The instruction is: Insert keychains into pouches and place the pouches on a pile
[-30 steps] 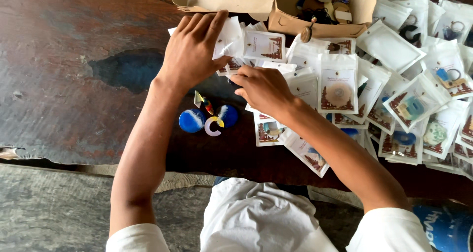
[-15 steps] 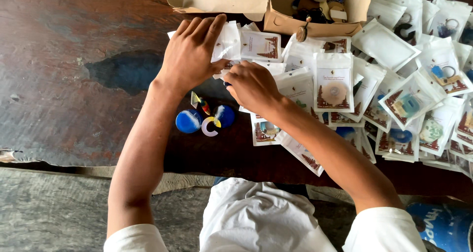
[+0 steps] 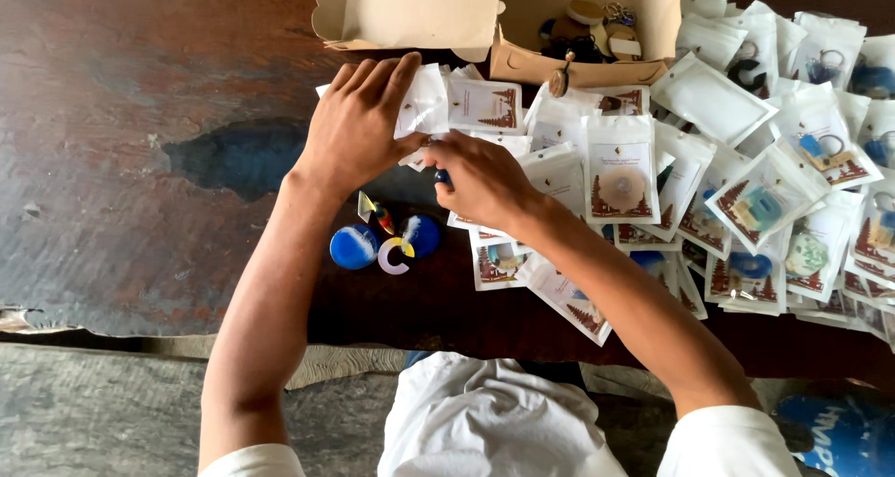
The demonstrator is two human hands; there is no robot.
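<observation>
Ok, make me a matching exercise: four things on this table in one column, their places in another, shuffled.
1. left hand
2. right hand
3. cardboard box
4. blue round pieces

a. loose on the dark tabletop, below the hands
b. open at the table's far edge
c. holding a white pouch
d. pinching a small blue piece

Pairs: 1-c, 2-d, 3-b, 4-a

Small white plastic pouch, flat and slightly crumpled, pinched under the left fingers, with a dark blue piece at the right fingertips.
</observation>
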